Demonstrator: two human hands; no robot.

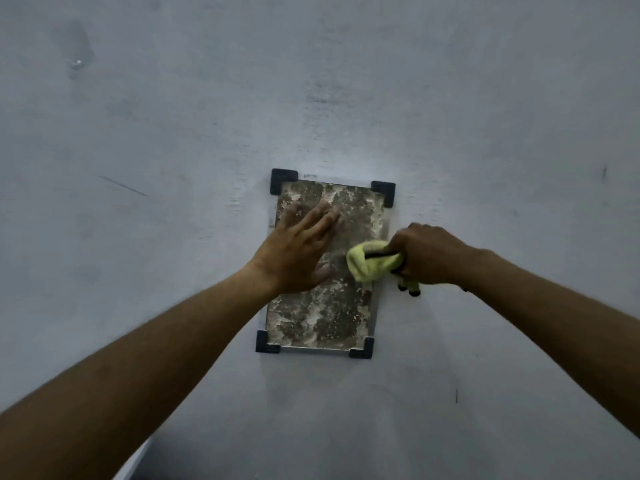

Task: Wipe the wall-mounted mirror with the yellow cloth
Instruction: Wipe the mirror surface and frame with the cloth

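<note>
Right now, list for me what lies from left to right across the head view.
Dark scratch → left hand → yellow cloth → right hand. The mirror lies behind the left hand and the cloth, so it is left out.

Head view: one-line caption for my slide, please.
Left hand flat on the stained mirror; right hand grips the yellow cloth at its right edge.

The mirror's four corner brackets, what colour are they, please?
Black corner brackets, seen in the head view.
</note>
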